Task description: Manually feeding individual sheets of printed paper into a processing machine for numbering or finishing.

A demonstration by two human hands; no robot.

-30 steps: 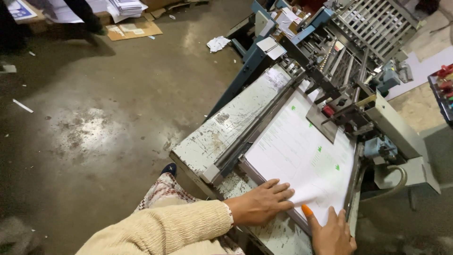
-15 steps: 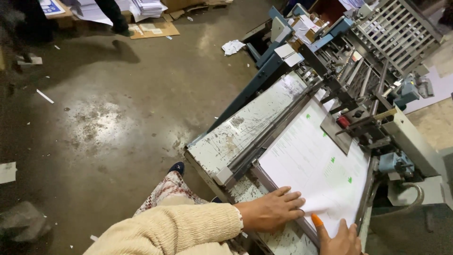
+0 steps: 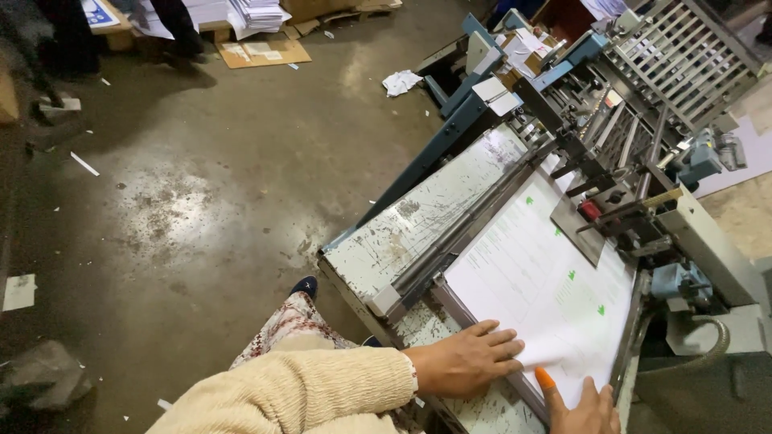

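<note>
Lower right of frame: left hand spread flat on the paper stack near edge; right hand beside it, fingers on sheets, grip unclear.

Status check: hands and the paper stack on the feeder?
Left hand flat on paper stack, fingers spread. Right hand lifting the near sheet corner. Nothing in the way.

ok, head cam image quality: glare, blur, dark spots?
Head view: glare patch on the wet-looking concrete floor; top left corner and lower right fall into deep shadow; the paper stack is bright but readable; left hand and right hand are sharp enough, the latter cut off by the frame edge.
</note>
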